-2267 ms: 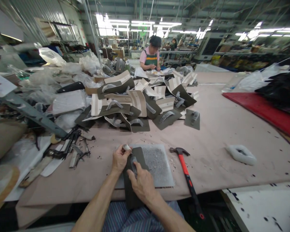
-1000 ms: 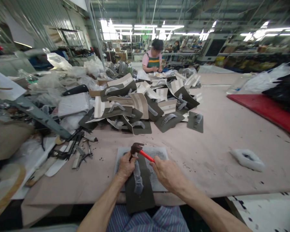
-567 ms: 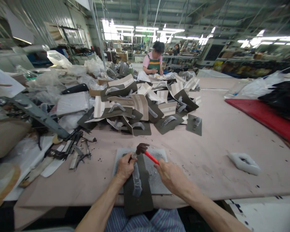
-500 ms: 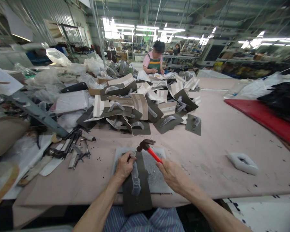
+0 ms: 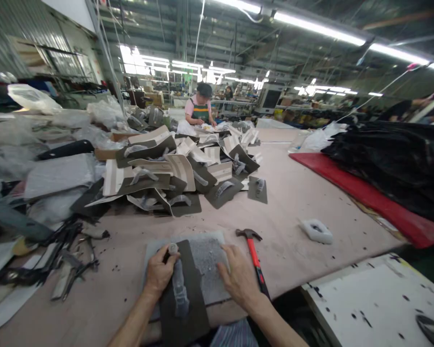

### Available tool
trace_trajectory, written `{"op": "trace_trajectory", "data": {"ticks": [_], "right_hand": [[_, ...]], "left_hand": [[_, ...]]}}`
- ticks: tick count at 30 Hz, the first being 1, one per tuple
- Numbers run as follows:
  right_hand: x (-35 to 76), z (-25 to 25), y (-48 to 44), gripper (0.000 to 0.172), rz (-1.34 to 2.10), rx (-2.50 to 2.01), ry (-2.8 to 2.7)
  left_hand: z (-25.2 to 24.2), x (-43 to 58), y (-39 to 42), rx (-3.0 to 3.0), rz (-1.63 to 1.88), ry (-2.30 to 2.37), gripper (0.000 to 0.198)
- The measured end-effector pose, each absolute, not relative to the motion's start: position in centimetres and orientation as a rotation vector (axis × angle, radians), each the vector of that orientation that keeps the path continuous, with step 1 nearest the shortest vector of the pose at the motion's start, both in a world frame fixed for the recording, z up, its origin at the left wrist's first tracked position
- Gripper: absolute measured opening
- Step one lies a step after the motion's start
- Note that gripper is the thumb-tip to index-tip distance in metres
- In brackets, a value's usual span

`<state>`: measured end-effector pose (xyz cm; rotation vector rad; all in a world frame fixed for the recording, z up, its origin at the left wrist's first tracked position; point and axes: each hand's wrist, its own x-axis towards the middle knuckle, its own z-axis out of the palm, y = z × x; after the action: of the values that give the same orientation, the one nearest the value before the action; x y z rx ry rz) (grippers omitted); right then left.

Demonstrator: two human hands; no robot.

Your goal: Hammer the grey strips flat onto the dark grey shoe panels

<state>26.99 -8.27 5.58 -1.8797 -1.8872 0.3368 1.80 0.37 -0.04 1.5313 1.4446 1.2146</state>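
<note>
in the head view, the left hand (image 5: 159,272) has thumb and fingers clamped on a short, pale, round-topped cylinder (image 5: 172,248), at the upper end of a dark olive, flat rectangular panel (image 5: 196,299); whether its base touches the panel is hidden. a strap handle wrapped in cloudy clear plastic (image 5: 179,289) runs down the panel, which lies partly on a grey-white flat slab (image 5: 211,258) and reaches past it at 6 o'clock, toward the lap.

what has just changed is the claw hammer with red-and-black grip (image 5: 252,250): a moment ago it is in the right hand (image 5: 240,277), now it lies on the pinkish cloth-covered table (image 5: 282,236), at 2 o'clock from the panel. the right hand is bare, its fingers apart over the slab's 3 o'clock side; contact there cannot be told. the striking seems paused, with the cylinder kept in place.

a heap of similar panels (image 5: 181,173) lies at 12 o'clock, metal hand tools (image 5: 67,274) between 9 and 10.
</note>
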Motion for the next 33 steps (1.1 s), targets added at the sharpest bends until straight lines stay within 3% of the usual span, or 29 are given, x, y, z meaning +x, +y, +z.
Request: {"op": "trace_trajectory", "data": {"ticks": [3, 7, 9, 11, 16, 18, 22, 26, 33], "right_hand": [[20.6, 7.6, -7.9, 0.06, 0.565, -1.44, -2.279], [16.3, 8.0, -7.4, 0.032, 0.437, -1.199, -2.695], [15.6, 7.9, -7.0, 0.02, 0.317, -1.248, -2.737], [15.5, 8.2, -6.5, 0.02, 0.192, -1.434, -2.674], [15.7, 9.8, -4.7, 0.015, 0.136, -1.943, -2.32], [15.6, 9.7, -4.6, 0.019, 0.239, -1.992, -2.242], [15.0, 8.4, -5.4, 0.046, 0.458, -1.995, -2.178], [14.4, 7.3, -6.0, 0.044, 0.52, -2.024, -2.085], [14.3, 5.6, -7.1, 0.052, 0.836, -1.882, -1.858]], "left_hand": [[0.5, 2.2, 0.3, 1.417, 1.229, 1.445, 0.025], [0.8, 2.3, 1.1, 1.038, 1.371, 1.482, 0.032], [1.8, 1.9, 1.5, 0.826, 1.485, 1.441, 0.036], [3.8, 1.1, 1.6, 0.748, 1.588, 1.383, 0.037], [9.5, -0.5, 0.9, 1.068, 1.733, 1.344, 0.032], [9.6, -0.4, 0.6, 1.133, 1.678, 1.327, 0.031], [5.8, 0.9, 0.8, 1.125, 1.446, 1.327, 0.028], [2.1, 1.6, 1.0, 1.055, 1.365, 1.328, 0.031], [1.4, 1.7, 1.3, 1.088, 1.293, 1.279, 0.028]]}}
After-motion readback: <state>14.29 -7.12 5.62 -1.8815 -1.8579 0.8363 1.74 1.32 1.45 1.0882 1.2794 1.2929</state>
